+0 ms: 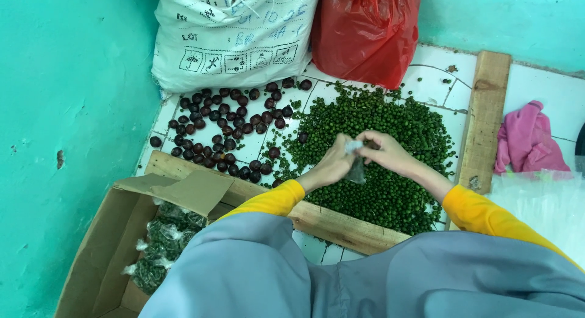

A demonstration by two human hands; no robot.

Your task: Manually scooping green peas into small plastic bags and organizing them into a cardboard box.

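Note:
My left hand [333, 164] and my right hand [382, 152] meet over a heap of small green berries [390, 126] on the white tiled floor. Between them they pinch a small clear plastic bag [356, 165] with dark contents hanging down; its twisted top sits at my fingertips. Both hands grip the bag's neck. Yellow sleeves cover my wrists.
Dark brown round nuts [225, 126] lie scattered left of the berries. A cardboard box [109, 245] at lower left holds several filled small bags. Wooden planks [484, 120] edge the heap. A white sack [231, 34], a red bag [365, 31], a pink cloth [527, 141] and clear plastic [536, 199] lie around.

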